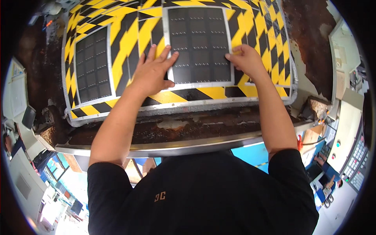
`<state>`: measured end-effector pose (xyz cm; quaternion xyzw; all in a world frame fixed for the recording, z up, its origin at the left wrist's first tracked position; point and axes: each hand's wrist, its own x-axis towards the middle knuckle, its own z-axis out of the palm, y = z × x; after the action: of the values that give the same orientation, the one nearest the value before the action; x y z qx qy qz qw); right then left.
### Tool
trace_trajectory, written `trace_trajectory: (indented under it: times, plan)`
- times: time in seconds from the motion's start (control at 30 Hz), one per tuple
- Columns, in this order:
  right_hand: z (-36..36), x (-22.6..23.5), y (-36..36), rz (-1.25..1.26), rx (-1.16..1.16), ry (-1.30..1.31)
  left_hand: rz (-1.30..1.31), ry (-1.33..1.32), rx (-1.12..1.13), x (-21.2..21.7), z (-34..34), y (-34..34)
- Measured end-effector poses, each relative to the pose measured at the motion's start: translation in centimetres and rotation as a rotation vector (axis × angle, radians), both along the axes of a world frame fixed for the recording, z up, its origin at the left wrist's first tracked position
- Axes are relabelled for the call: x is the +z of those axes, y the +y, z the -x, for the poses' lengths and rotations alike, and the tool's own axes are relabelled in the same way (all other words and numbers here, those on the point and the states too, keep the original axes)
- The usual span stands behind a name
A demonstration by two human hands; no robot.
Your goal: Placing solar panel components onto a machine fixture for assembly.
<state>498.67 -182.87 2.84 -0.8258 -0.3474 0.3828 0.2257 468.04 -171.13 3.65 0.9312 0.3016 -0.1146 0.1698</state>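
Note:
A flat black rectangular panel [200,47] with a pale border and a grid of darker squares lies on a board [211,93] covered in yellow-and-black hazard stripes. My left hand [153,72] is open, its fingers spread across the panel's left border and the stripes beside it. At the right border, my right hand [247,62] is closed, thumb and forefinger pinched at the panel's edge; its other fingers curl under and are partly hidden. Farther left on the same board is a second black gridded panel [93,64], untouched by either hand.
A rusty, wet metal trough [172,123] surrounds the board, with a metal rail [196,148] along its near side. Lumps of brown material sit at the near right corner [316,105]. A control console [354,156] with buttons stands at right. Another person [331,176] is beyond it.

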Motion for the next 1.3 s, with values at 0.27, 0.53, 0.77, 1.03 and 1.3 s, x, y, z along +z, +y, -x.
trace_trajectory:
  times: [0.27,0.53,0.77,1.03,1.3]
  plan:
    - [1.9,0.7,-0.3,0.045,0.313,-0.479,-0.003,0.019,0.003,0.2,0.0,-0.2]
    - [2.3,1.3,-0.1,0.116,0.334,-0.471,-0.018,0.035,0.004,0.4,-0.2,-0.3]
    - [2.5,1.6,0.0,0.136,0.329,-0.458,0.014,-0.033,0.004,0.8,0.0,0.2]
    - [2.7,11.2,-3.7,-0.068,0.163,-0.12,0.005,-0.442,0.231,1.4,1.6,2.6]
    - [-9.8,21.0,-22.3,-0.528,-0.732,-0.669,0.006,-0.238,0.222,3.1,0.6,1.9]
